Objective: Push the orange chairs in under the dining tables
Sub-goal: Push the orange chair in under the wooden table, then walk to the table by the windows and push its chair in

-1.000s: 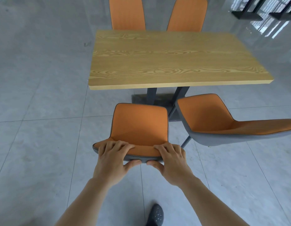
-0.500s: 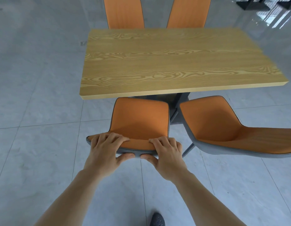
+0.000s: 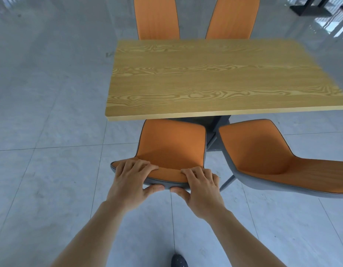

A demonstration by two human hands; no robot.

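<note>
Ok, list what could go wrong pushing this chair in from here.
1. The held chair sits close beside the right chair, which is turned at an angle; the shells may scrape or catch as it goes in.
2. Left hand and right hand wrap the backrest top; pushed fully in, fingers might get pinched against the table edge.
3. The chair legs may strike the table base.

near chair (image 3: 172,145) front hidden under table (image 3: 215,78), right chair (image 3: 272,157) cropped
</note>
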